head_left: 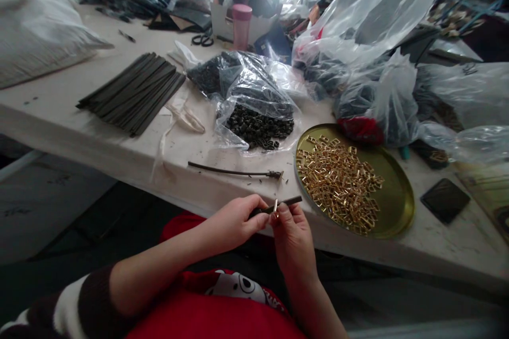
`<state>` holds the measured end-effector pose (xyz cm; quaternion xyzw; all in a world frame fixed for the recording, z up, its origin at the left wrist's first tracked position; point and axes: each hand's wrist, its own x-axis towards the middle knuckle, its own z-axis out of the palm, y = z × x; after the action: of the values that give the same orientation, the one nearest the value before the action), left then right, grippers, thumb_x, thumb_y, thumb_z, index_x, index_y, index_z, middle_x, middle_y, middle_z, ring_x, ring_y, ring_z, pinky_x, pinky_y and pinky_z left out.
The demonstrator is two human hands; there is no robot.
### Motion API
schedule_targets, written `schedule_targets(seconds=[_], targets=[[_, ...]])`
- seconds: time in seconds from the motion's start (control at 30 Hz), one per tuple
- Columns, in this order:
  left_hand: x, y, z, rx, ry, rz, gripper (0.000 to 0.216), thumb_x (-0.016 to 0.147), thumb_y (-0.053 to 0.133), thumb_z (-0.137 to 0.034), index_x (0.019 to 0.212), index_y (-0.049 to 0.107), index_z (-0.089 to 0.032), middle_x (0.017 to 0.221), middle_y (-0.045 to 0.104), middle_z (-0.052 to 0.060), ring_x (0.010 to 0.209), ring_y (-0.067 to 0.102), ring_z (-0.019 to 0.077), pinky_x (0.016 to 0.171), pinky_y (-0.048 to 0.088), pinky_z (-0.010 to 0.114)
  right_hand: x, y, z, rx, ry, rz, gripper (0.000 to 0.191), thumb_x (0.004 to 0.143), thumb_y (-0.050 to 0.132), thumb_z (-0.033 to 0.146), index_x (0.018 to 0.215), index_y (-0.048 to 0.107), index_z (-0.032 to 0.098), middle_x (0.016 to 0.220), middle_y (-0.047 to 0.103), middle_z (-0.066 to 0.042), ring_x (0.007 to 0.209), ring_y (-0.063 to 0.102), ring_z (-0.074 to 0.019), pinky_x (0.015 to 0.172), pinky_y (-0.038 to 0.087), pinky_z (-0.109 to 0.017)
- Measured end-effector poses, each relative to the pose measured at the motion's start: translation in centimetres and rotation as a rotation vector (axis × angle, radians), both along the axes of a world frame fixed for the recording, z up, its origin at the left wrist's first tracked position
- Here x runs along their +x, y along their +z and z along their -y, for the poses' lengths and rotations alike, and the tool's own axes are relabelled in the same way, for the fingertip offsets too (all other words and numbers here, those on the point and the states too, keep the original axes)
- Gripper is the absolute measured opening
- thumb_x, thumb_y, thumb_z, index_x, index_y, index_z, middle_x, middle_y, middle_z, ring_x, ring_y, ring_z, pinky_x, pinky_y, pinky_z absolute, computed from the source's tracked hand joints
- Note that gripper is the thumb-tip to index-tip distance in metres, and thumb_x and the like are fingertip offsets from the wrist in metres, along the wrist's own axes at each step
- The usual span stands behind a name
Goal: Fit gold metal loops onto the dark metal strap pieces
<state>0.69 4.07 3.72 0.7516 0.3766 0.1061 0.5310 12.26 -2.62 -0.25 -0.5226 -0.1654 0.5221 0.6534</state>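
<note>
Near the table's front edge, my left hand (245, 221) is closed on a dark strap (295, 201). My right hand (293, 230) pinches a gold buckle (275, 205) that sits around the strap, whose end pokes out to the right. Both hands almost touch at the buckle. Just beyond them lies a thin dark strap (230, 170) with a small fitting at its right end. To the right, a round gold tray (400, 206) carries a heap of gold buckles (338, 183). Small black loops (258, 126) spill from a clear plastic bag (258, 82).
A stack of dark straps (133, 92) lies at the left beside a white sack (35, 21). Behind are scissors (202, 40), a pink bottle (241, 26) and filled plastic bags (374, 95). A dark phone-like slab (444, 200) rests at the right.
</note>
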Motion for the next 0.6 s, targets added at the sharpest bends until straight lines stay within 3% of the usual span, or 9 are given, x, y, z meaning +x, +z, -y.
schedule_targets(seconds=[0.2,0.4,0.5,0.6], targets=[[0.3,-0.6,-0.2,-0.028,0.014,0.058,0.013,0.080,0.048,-0.023,0.086,0.059,-0.018,0.084,0.064,0.000,0.077,0.056,0.0139,0.069,0.040,0.022,-0.5,-0.7,-0.1,-0.035,-0.002,0.003,0.020,0.074,0.061,0.035,0.087,0.054,0.021,0.080,0.057,0.001,0.071,0.053,-0.0120,0.069,0.044,-0.026],[0.4,-1.1,-0.3,-0.160,0.064,0.111,0.014,0.080,0.049,-0.028,0.078,0.058,-0.017,0.070,0.058,-0.003,0.066,0.051,0.0107,0.060,0.038,0.019,-0.4,-0.4,0.1,-0.013,-0.014,0.107,0.014,0.075,0.061,0.031,0.083,0.054,0.021,0.077,0.056,0.003,0.070,0.053,-0.0114,0.069,0.043,-0.025],[0.3,-1.1,-0.2,-0.254,0.103,0.118,0.015,0.079,0.047,-0.027,0.074,0.056,-0.016,0.063,0.053,-0.005,0.057,0.046,0.0083,0.054,0.036,0.018,-0.1,-0.3,0.3,-0.016,-0.007,0.225,0.012,0.076,0.059,0.031,0.080,0.054,0.021,0.071,0.054,0.004,0.065,0.051,-0.0106,0.064,0.042,-0.024],[0.2,-0.9,-0.1,-0.327,0.121,0.107,0.014,0.077,0.047,-0.027,0.073,0.054,-0.016,0.057,0.048,-0.006,0.051,0.041,0.0070,0.051,0.033,0.018,0.6,-0.1,1.0,0.014,-0.063,0.476,0.010,0.079,0.056,0.029,0.079,0.054,0.020,0.070,0.053,0.003,0.065,0.051,-0.0114,0.063,0.042,-0.025]])
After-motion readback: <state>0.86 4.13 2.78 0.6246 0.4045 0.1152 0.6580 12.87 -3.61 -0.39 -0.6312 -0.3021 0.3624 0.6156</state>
